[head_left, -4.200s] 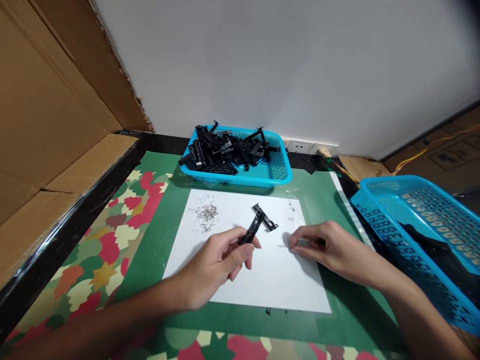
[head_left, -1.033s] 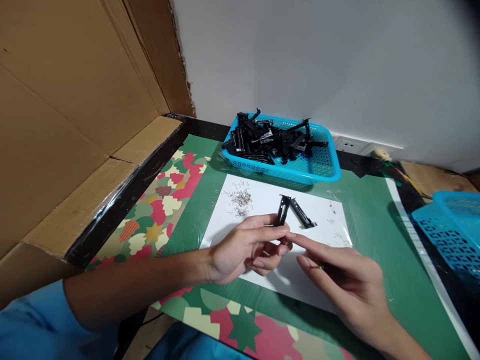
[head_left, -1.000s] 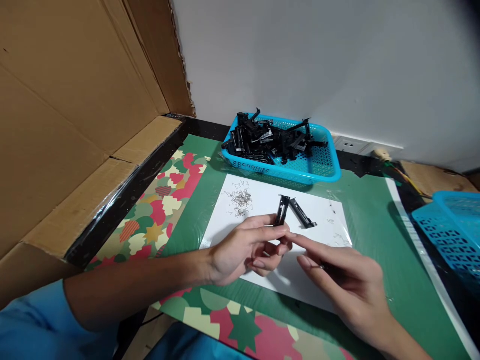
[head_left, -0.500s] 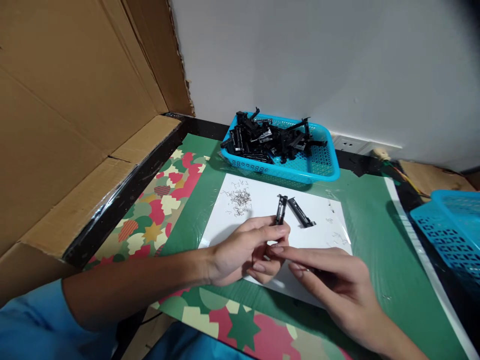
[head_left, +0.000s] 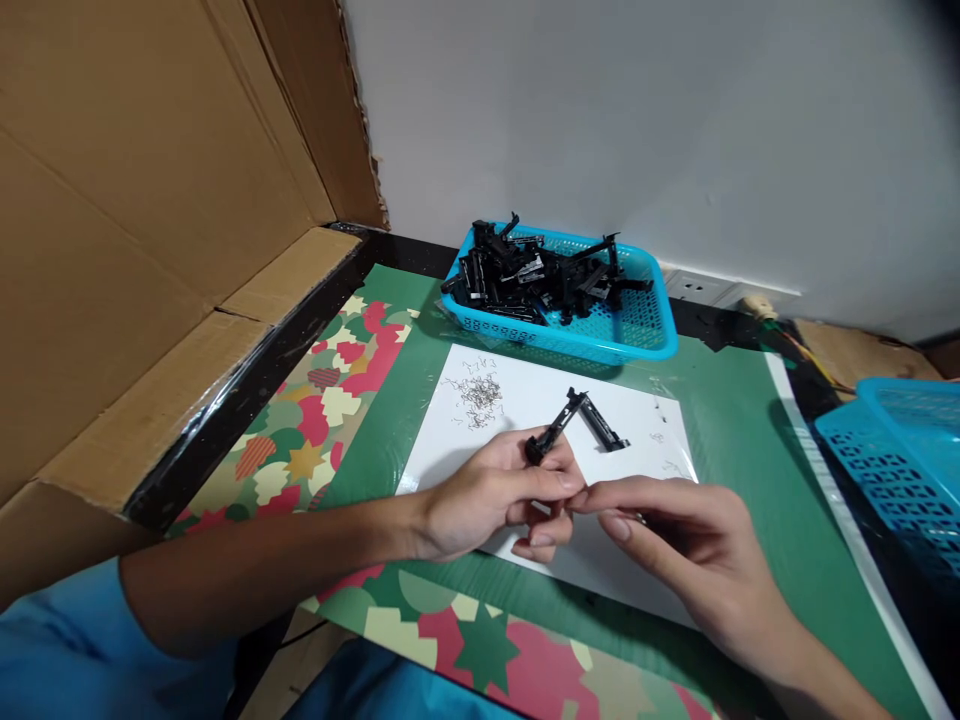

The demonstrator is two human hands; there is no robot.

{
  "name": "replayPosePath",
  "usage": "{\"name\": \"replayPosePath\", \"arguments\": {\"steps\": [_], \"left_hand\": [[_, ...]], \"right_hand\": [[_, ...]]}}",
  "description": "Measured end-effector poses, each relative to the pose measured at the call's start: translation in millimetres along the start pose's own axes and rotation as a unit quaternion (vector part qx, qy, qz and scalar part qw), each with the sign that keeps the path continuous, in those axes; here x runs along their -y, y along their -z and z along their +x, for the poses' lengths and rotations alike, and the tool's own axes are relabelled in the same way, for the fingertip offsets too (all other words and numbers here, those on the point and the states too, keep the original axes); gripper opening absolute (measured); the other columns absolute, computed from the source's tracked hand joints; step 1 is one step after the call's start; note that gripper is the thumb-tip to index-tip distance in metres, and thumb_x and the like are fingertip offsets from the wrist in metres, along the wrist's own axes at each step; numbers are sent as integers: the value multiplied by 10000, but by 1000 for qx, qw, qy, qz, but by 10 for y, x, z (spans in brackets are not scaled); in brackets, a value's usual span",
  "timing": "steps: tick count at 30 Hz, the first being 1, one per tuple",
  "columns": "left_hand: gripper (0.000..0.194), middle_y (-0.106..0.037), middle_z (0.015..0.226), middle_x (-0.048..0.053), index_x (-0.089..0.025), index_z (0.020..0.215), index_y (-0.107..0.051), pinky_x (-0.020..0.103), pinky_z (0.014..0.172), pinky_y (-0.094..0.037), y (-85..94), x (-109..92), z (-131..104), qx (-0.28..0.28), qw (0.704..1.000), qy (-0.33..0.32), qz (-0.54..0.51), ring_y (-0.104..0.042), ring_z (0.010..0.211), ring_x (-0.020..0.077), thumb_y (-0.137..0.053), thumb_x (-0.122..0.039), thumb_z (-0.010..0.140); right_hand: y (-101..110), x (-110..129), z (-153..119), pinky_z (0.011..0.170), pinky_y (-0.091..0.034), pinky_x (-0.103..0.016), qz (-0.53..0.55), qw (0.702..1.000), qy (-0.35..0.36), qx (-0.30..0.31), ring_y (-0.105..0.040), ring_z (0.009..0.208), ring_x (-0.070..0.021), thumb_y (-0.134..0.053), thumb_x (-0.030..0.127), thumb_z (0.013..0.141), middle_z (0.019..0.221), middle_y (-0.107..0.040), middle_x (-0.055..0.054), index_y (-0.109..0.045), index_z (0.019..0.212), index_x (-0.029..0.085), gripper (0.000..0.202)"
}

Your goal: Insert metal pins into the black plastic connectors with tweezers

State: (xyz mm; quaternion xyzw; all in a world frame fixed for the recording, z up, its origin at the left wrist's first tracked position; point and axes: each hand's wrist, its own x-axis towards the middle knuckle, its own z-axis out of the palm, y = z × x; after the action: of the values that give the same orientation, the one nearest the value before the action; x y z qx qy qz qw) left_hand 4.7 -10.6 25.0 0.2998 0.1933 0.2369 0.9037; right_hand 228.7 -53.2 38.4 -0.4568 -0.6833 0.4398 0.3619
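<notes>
L hand (head_left: 502,495) gripping blk part (head_left: 554,429), long axis diag., pointing fwd-right; R hand (head_left: 686,545) grip, can't tell.

Muted light, soft shadow beneath right hand (head_left: 712,560)

Held part (head_left: 556,428): black plastic look, smooth, semi-gloss with bright highlights. Second part (head_left: 601,424) on paper: same finish. Wire pieces (head_left: 481,393): thin, metallic-looking. White sheet (head_left: 525,388): paper, smooth, matt. Basket (head_left: 576,349): blue plastic, perforated, moderately glossy. Green covering (head_left: 739,430): smooth, sheen of clear film. Cardboard (head_left: 150,150): brown, matt, rough torn edge. Wall (head_left: 637,130): smooth, dull. Sleeve (head_left: 71,630): blue cloth, matt.
</notes>
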Motion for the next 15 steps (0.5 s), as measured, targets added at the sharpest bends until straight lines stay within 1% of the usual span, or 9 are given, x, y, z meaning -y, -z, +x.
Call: {"name": "replayPosePath", "arguments": {"steps": [3, 4, 6, 8, 10, 12, 15], "left_hand": [[433, -478, 888, -42, -229, 916, -359, 199, 531, -339, 4, 13, 4, 0, 1000, -6, 14, -469, 570, 49, -777, -341, 922], [440, -481, 882, -43, -231, 918, -357, 200, 532, -338, 6, 18, 8, -5, 1000, -13, 21, -465, 570, 50, -780, -352, 926], [450, -493, 864, -45, -235, 923, -357, 202, 529, -325, 14, 32, 19, -24, 998, -43, 43, -454, 568, 54, -783, -378, 935], [443, -511, 860, -42, -235, 931, -367, 210, 530, -314, 21, 50, 29, -51, 992, -91, 71, -447, 573, 58, -778, -401, 947], [414, -525, 874, -33, -228, 939, -396, 223, 547, -318, 23, 70, 32, -75, 983, -132, 108, -440, 590, 61, -759, -426, 968], [374, -526, 881, -23, -217, 946, -437, 235, 575, -335, 16, 90, 23, -92, 973, -153, 150, -440, 618, 69, -723, -451, 996], [342, -518, 876, -16, -205, 949, -484, 250, 618, -360, -8, 110, -4, -106, 957, -158, 218, -444, 662, 87, -674, -479, 1027]], "right_hand": [[28, 14, -13, 629, -634, -209, -6, 1000, 9, 4, -812, 731, -204, -760, 303, 978, 877, -854, -68, -885, 979, 257, 133], [31, 11, -18, 635, -638, -220, -10, 1000, 15, -5, -814, 743, -214, -769, 308, 971, 874, -852, -72, -884, 978, 256, 127], [23, -4, -23, 605, -623, -224, -21, 998, 25, -51, -794, 710, -208, -783, 324, 959, 858, -844, -72, -879, 974, 255, 119], [-4, -25, -18, 500, -544, -201, -38, 993, 20, -109, -710, 586, -160, -787, 341, 958, 779, -809, -50, -863, 956, 248, 120], [-46, -39, -8, 420, -431, -192, -55, 989, -3, -135, -584, 489, -114, -783, 360, 964, 691, -745, -21, -840, 933, 234, 143], [-96, -42, -1, 410, -376, -203, -60, 991, -24, -120, -515, 471, -103, -776, 385, 970, 645, -689, -6, -823, 927, 218, 179], [-160, -37, -4, 445, -388, -217, -44, 994, -38, -98, -534, 514, -113, -758, 406, 982, 688, -695, -19, -809, 935, 203, 214]]}}
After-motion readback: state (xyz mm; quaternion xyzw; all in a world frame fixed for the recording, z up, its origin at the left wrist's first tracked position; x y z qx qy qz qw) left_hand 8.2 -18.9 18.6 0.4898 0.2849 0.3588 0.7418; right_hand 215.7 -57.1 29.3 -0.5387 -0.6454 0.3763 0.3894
